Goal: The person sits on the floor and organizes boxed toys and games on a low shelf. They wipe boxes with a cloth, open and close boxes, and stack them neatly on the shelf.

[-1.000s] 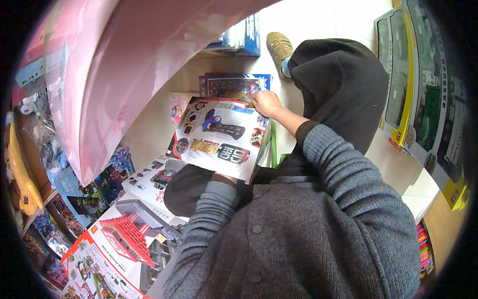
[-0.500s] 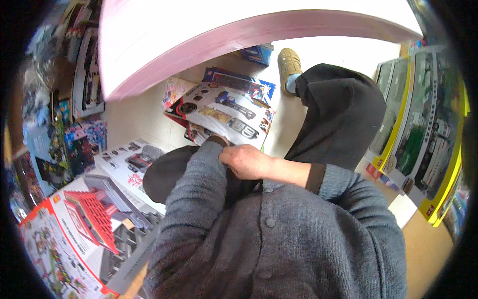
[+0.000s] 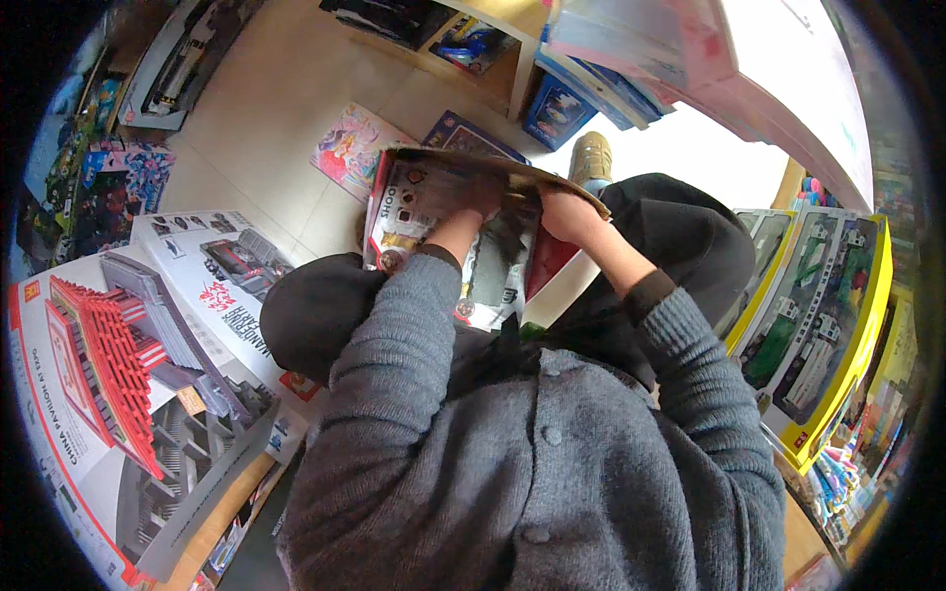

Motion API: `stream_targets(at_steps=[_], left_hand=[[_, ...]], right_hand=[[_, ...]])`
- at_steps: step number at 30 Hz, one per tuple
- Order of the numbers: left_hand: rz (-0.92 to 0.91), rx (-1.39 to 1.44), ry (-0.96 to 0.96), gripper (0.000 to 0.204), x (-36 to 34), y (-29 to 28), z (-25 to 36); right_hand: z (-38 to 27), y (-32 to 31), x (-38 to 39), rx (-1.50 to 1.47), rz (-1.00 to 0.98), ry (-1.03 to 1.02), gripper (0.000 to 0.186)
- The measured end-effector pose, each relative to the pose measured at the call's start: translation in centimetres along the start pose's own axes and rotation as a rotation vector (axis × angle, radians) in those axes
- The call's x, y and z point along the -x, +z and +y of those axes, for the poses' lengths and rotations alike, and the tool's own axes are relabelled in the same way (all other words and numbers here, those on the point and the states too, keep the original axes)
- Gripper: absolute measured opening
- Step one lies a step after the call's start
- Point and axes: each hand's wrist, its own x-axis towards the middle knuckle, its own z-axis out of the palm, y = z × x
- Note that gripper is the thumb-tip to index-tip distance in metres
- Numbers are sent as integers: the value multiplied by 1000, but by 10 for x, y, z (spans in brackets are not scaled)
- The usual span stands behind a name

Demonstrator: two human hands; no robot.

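Note:
A printed toy box (image 3: 399, 202), white with a red edge, is tilted up between my knees. Along its far side runs a bare brown cardboard edge (image 3: 448, 158). My right hand (image 3: 572, 219) is closed over the right part of this edge. Against the box's printed side, just short of the cardboard, is my left hand (image 3: 480, 200). It is blurred and shaded, so I cannot make out its fingers. Behind the box lie a pink picture package (image 3: 350, 143) and a dark blue box (image 3: 468, 136) on the floor.
Large building-set boxes (image 3: 74, 394) lie at my left. Yellow-framed display boxes with toy vehicles (image 3: 823, 325) stand at my right. A white, pink-edged panel (image 3: 778, 79) hangs over the far right. A wooden shelf (image 3: 503, 74) and blue boxes (image 3: 562, 108) stand ahead.
The toy box has gone from lying flat to tilted up. My hands, together near my lap before, have moved apart and forward onto it. The view has shifted, with the white panel now further right.

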Motion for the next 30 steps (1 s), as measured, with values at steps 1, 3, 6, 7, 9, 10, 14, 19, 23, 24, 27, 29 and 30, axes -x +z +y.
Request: stream_targets(at_steps=[1, 3, 6, 7, 9, 10, 14, 19, 23, 24, 27, 29, 30], left_hand=[[-29, -6, 11, 26, 0, 6, 0], [43, 49, 56, 29, -2, 19, 1], [72, 116, 54, 30, -5, 39, 1], [67, 133, 48, 30, -6, 45, 1], [-23, 181, -2, 33, -12, 48, -4], [-64, 199, -21, 35, -14, 47, -6], [18, 334, -97, 46, -16, 23, -10], [-53, 162, -88, 45, -2, -14, 0], [-140, 81, -75, 33, 1, -17, 2], [-72, 67, -83, 31, 2, -13, 3], [-13, 44, -73, 28, 2, -1, 4], [3, 53, -49, 26, 4, 5, 5], [25, 68, -35, 26, 5, 8, 6]], right_hand=[[3, 5, -9, -55, 47, -97, 45], [-2, 27, -28, -127, 78, -35, 48], [7, 47, -49, -108, 58, -35, 49], [10, 54, -52, -78, 33, -22, 48], [17, 63, -54, -144, 41, 14, 43], [19, 65, -55, -207, 76, 59, 42], [20, 68, -47, -206, 89, -149, 36], [13, 60, -40, -345, 95, -108, 46], [13, 56, -44, -311, -35, 72, 49], [14, 57, -44, -214, -16, 48, 49], [16, 58, -45, -94, 30, 8, 50], [18, 58, -44, -166, 50, 23, 46], [19, 58, -44, -247, 56, 44, 43]])
